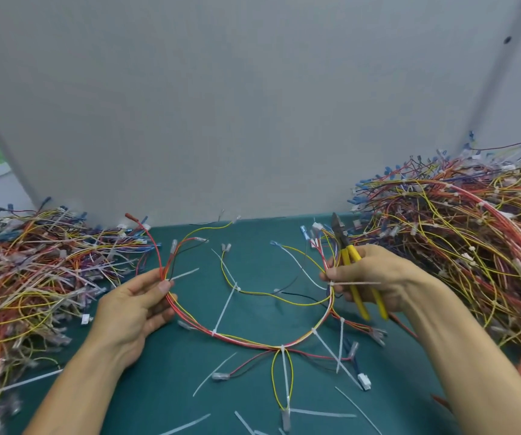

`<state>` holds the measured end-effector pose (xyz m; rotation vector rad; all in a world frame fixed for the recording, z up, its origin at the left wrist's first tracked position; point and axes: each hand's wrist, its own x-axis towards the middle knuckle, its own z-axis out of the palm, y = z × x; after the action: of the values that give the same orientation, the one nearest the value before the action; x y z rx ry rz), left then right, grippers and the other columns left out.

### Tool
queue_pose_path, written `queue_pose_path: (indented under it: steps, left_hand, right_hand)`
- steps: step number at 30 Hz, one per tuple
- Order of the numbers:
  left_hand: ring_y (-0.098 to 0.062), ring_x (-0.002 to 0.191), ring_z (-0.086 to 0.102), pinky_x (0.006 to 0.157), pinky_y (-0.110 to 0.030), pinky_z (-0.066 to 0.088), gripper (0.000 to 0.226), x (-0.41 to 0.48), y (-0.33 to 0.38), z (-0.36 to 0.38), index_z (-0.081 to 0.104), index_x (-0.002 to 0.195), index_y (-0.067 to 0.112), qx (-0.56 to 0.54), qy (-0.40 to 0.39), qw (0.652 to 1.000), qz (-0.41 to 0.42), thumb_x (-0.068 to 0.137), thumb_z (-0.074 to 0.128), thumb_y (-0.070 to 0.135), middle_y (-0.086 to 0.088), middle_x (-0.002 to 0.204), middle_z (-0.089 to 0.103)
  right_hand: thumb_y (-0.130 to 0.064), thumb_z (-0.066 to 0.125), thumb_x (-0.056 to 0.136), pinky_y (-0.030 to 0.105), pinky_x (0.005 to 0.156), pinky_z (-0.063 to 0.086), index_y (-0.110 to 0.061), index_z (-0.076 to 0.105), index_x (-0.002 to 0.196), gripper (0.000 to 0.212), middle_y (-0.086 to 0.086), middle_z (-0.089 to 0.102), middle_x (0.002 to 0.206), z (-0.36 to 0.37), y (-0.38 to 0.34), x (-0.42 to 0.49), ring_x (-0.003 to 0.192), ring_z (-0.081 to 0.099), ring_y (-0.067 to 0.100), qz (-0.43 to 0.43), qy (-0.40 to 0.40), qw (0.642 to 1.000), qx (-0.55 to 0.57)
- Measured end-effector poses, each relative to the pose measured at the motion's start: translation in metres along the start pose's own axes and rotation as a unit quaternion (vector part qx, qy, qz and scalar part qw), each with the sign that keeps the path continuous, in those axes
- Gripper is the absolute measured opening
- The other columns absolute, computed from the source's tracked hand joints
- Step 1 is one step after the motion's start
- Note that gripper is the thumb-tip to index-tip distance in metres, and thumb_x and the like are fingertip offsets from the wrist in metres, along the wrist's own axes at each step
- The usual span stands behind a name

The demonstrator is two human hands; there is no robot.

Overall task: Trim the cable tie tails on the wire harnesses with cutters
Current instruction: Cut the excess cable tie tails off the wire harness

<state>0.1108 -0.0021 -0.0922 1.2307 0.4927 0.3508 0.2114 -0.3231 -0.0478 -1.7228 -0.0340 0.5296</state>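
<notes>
The left hand (pixel 133 304) is pinching the wire harness (pixel 253 339) between thumb and fingers at a cable tie whose white tail (pixel 185 274) is sticking out up and to the right, just past the thumb. The right hand (pixel 375 277) is gripping the yellow-handled cutters (pixel 352 268) w/ the handles running down through the palm and the dark jaws pointing up and away, closed or nearly so. The same hand's fingertips are also pinching the harness at another tie, its tail (pixel 356 282) lying horizontal across the fingers and handles.

Between both hands the harness is hanging in a loop of red, yellow and white wires, sagging onto the green mat (pixel 158 384) toward the person. Several more ties w/ long untrimmed tails are sitting along the loop: one (pixel 225 309) at lower left, one (pixel 285 375) at the bottom, two at lower right. Branch wires w/ clear and blue terminals are fanning out across the mat, and a white connector (pixel 364 380) is lying near the right forearm.

Loose tie offcuts (pixel 215 373) are scattered on the mat near the front edge. A pile of harnesses (pixel 39 271) is lying left of the left hand; a bigger, taller pile (pixel 472 246) is at the right, behind the right hand. A grey wall panel (pixel 253 105) is standing behind the mat.
</notes>
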Motion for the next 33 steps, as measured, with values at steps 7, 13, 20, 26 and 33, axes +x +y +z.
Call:
queue_pose_path:
  steps: [7,13,20,26,33]
  left_hand:
    - [-0.010,0.053,0.065,0.048,-0.022,0.055,0.022,0.0024,0.0010,-0.0030,0.068,0.093,0.017,0.005,0.005,1.000,-0.013,0.087,0.060,-0.003,-0.002,0.082,0.069]
    - [-0.012,0.056,0.064,0.051,-0.023,0.055,0.022,0.0021,0.0012,-0.0029,0.068,0.093,0.017,0.025,0.005,0.999,-0.029,0.087,0.059,-0.002,0.002,0.075,0.071]
    - [-0.016,0.052,0.058,0.047,-0.024,0.052,0.015,0.0014,-0.0053,0.0028,0.068,0.084,0.008,0.211,0.029,0.977,-0.016,0.085,0.063,-0.006,-0.004,0.062,0.065]
    - [-0.020,0.056,0.060,0.043,-0.024,0.052,0.017,0.0032,-0.0058,0.0039,0.062,0.094,0.007,0.277,0.064,0.959,0.007,0.082,0.067,-0.004,-0.012,0.076,0.066]
    - [-0.025,0.068,0.068,0.069,-0.036,0.058,0.009,0.0007,-0.0045,0.0005,0.070,0.077,0.024,0.484,0.100,0.866,0.070,0.074,0.078,0.022,0.001,0.069,0.072]
  right_hand:
    - [0.005,0.065,0.085,0.026,0.049,0.053,-0.002,0.061,0.080,0.010,0.015,0.071,0.077,0.0038,0.0015,0.0006,0.051,0.061,0.017,0.031,-0.036,0.999,0.007]
    - [0.008,0.069,0.081,0.028,0.051,0.054,0.000,0.062,0.080,0.011,0.017,0.070,0.073,0.0030,0.0019,0.0016,0.052,0.063,0.019,0.037,-0.019,0.998,-0.044]
    - [-0.013,0.080,0.078,0.027,0.055,0.053,-0.007,0.064,0.073,0.017,0.008,0.069,0.060,0.0056,0.0073,0.0063,0.051,0.061,0.017,0.034,0.040,0.956,-0.289]
    - [-0.021,0.080,0.078,0.022,0.051,0.048,-0.008,0.067,0.074,0.018,0.004,0.066,0.053,0.0055,0.0062,0.0053,0.048,0.059,0.014,0.046,0.059,0.942,-0.328]
    - [-0.027,0.083,0.075,0.024,0.052,0.046,-0.006,0.069,0.075,0.025,0.005,0.065,0.052,0.0079,0.0058,0.0042,0.049,0.058,0.018,0.051,0.075,0.933,-0.348]
